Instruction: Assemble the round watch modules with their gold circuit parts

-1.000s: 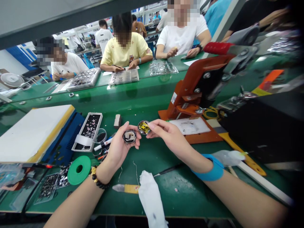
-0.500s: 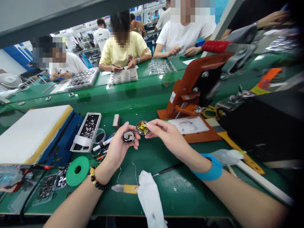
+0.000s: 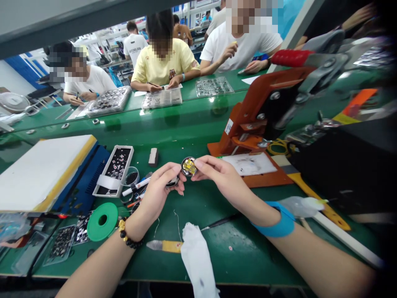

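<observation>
Near the middle of the view, my left hand is closed round a small round dark-rimmed part, which my fingers and thumb partly cover. Just to its right, my right hand pinches a second round part by its right edge. That part has a dark rim and shiny yellow and silver pieces inside. The tips of my left fingers are at its left edge. Both hands are above the green table. A white cloth lies below them, over a yellow-handled tool.
An orange press with a red handle stands at right. A white parts tray, a green spool and a white-topped blue box are at left. Dark tweezers lie near the cloth. Several people sit across the table.
My left thumb has moved over the left round part, now more covered. My left fingertips have come to the edge of the yellow one. Across the table, a person's hand has risen.
</observation>
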A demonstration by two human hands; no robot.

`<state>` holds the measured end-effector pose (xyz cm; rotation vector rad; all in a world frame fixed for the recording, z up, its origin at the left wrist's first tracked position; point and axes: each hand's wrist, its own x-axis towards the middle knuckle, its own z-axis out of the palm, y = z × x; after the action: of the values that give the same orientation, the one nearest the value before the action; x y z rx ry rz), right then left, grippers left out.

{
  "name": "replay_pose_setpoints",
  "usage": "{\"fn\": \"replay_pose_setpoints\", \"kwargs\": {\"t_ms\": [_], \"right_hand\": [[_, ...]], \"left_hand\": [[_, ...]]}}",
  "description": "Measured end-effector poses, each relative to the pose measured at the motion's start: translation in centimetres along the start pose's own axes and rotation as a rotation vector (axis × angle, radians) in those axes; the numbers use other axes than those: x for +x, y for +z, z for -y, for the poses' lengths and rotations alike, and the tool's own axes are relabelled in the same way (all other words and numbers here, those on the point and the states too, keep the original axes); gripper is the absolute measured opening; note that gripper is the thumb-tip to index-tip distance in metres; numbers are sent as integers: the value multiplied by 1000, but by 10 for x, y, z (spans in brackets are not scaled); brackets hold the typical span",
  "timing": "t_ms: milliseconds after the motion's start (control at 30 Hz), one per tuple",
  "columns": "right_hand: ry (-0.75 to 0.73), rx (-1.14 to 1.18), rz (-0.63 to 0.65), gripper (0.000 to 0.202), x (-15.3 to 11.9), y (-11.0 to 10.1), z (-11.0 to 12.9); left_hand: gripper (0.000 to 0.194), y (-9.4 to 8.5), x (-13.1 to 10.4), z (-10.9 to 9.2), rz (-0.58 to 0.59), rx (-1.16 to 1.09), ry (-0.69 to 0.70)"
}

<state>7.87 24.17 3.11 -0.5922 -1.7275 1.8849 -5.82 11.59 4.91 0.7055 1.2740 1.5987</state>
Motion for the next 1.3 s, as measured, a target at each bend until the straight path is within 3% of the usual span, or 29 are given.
{"fn": "replay_pose_setpoints", "kwargs": {"t_ms": [700,1067,1300], "right_hand": [[32,72,8,39,-2,0,4],[54,94,-43,45,-7,5,8],[152,197,53,37,-11,7,5]], "left_hand": [[20,-1,-1,0,14,20,22],[26,-4,2,7,-102,105,122],[26,-1,0,4,-161,84,115]]}}
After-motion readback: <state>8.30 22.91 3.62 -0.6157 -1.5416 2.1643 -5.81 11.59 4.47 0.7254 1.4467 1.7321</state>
